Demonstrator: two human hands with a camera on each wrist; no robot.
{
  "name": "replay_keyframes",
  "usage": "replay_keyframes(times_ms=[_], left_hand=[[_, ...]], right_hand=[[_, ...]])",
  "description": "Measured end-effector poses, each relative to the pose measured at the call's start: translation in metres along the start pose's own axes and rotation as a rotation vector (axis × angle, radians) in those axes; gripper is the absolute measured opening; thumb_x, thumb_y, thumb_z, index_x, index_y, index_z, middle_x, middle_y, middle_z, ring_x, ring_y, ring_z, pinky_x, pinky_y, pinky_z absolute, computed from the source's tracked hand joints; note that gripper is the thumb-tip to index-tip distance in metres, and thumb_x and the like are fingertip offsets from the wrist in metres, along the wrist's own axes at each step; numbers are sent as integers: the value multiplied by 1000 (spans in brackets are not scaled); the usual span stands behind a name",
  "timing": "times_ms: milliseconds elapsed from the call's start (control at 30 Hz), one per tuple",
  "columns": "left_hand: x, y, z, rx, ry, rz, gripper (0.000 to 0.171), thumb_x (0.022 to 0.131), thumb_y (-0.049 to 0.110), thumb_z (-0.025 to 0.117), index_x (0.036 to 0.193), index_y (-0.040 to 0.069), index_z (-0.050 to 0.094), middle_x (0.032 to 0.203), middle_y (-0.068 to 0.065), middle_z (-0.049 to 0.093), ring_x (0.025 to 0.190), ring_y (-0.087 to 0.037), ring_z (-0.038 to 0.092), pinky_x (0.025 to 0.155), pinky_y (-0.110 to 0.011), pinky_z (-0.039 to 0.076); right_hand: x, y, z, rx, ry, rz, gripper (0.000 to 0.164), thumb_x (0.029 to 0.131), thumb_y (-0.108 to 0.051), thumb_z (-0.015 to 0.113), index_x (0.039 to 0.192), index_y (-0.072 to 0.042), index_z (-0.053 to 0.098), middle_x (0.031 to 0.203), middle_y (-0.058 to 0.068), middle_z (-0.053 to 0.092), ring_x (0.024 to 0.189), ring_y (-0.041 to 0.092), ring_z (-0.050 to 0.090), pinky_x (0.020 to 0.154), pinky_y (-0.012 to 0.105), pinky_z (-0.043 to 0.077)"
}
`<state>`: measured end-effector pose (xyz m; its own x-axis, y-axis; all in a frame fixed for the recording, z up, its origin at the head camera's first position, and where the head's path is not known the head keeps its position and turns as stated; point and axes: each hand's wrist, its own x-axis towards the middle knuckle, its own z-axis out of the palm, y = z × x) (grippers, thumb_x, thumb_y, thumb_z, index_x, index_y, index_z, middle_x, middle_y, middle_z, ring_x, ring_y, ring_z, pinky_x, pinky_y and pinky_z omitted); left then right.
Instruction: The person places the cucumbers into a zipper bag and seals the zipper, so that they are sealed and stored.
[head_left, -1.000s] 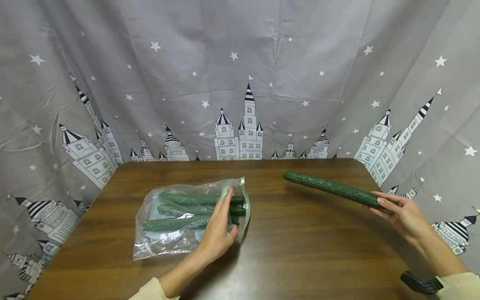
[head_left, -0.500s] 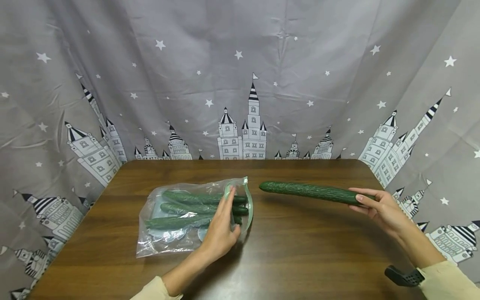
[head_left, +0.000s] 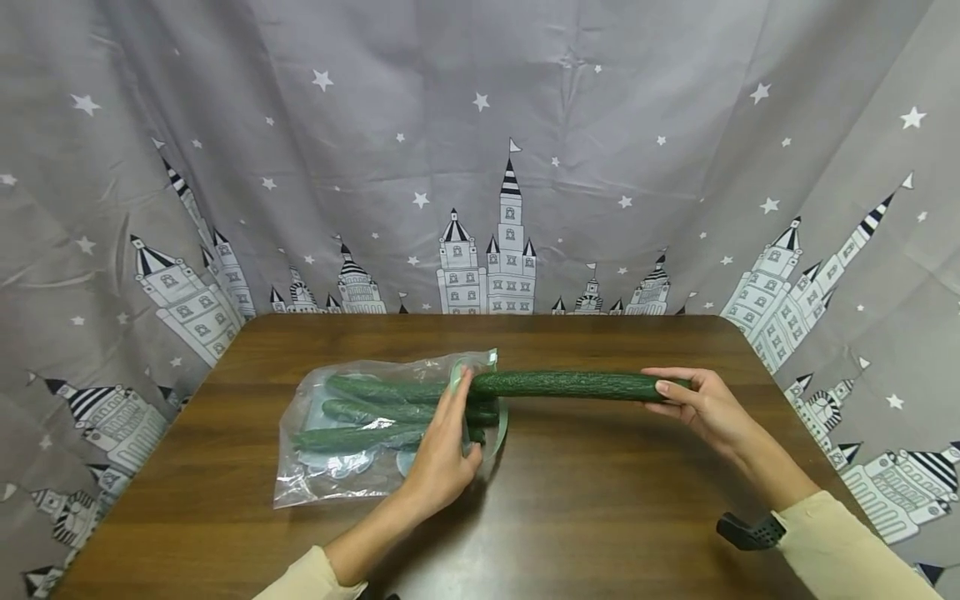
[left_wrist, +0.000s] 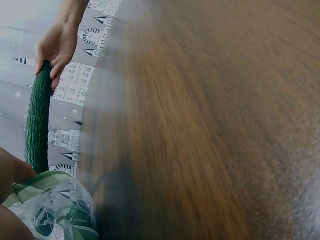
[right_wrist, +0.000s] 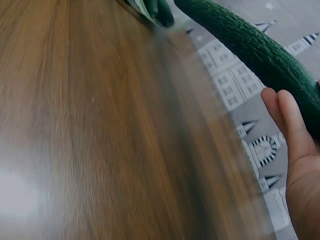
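My right hand [head_left: 701, 404] holds a long dark green cucumber [head_left: 570, 384] by one end, thumb on the near side. Raised off the table, the cucumber points left, its far tip overlapping the mouth of a clear zip bag [head_left: 300, 487] with a green zip strip. Inside the bag lie several cucumbers [head_left: 352, 439]. My left hand [head_left: 438, 458] holds the bag's lip at the opening, fingers extended along it and thumb apart. The left wrist view shows the green strip [left_wrist: 47, 177] running between finger and thumb. In the right wrist view, fingers [right_wrist: 290, 112] support the cucumber from below.
A brown wooden table [head_left: 600, 508] bears the bag on its left half. Behind it hangs a grey curtain [head_left: 622, 100] printed with stars and castles. A black strap [head_left: 750, 532] sits at the right sleeve's cuff.
My right hand has carried the cucumber leftward until its tip meets the bag's mouth, and levelled it. The left hand and the bag keep their place.
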<state>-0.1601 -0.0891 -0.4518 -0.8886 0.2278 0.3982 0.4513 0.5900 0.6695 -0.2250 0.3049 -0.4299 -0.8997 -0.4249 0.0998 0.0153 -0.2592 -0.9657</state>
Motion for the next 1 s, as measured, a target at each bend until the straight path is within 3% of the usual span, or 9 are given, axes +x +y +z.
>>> replay_keyframes(times_ms=[100,300,400,600,767,900,1000], left_hand=[[0,1,-1,-3,-4,-13,114,74,-17,72,167,12,13,171,-14,15,151,-42,22,95,-52,53],[0,2,0,-15,-8,-17,112,74,-17,72,167,11,14,171,-12,15,150,-38,24,79,-39,56],[-2,2,2,-8,-2,-3,111,74,-18,72,166,8,16,171,-13,16,150,-38,26,77,-38,56],[0,3,2,-7,22,17,111,73,-20,72,166,7,18,170,-14,18,151,-40,24,84,-45,55],[0,3,1,-14,27,7,115,74,-19,72,167,14,14,171,-13,18,151,-40,22,86,-48,56],[-1,2,2,-5,43,30,115,73,-20,73,167,14,15,169,-16,20,149,-42,27,97,-55,52],[0,2,2,6,53,48,115,73,-21,73,167,13,16,169,-17,21,147,-43,31,99,-55,52]], right_hand=[[10,5,9,-17,16,18,35,104,7,52,136,21,53,126,12,64,110,26,70,97,46,53],[29,18,25,-13,30,45,35,103,6,54,135,21,54,126,14,63,107,26,71,95,45,55],[38,25,35,-15,23,47,36,103,5,56,135,22,53,127,17,61,107,27,70,96,47,54],[61,37,58,-11,5,48,44,102,4,58,138,26,45,129,21,58,109,27,69,96,46,54],[77,46,76,3,15,67,48,102,4,58,140,26,41,131,23,58,109,27,69,95,43,56],[88,55,87,14,6,79,49,102,5,57,141,27,38,134,25,57,108,26,69,95,42,56],[97,62,96,34,-8,78,49,101,6,56,141,27,37,133,25,58,107,26,70,94,41,57]])
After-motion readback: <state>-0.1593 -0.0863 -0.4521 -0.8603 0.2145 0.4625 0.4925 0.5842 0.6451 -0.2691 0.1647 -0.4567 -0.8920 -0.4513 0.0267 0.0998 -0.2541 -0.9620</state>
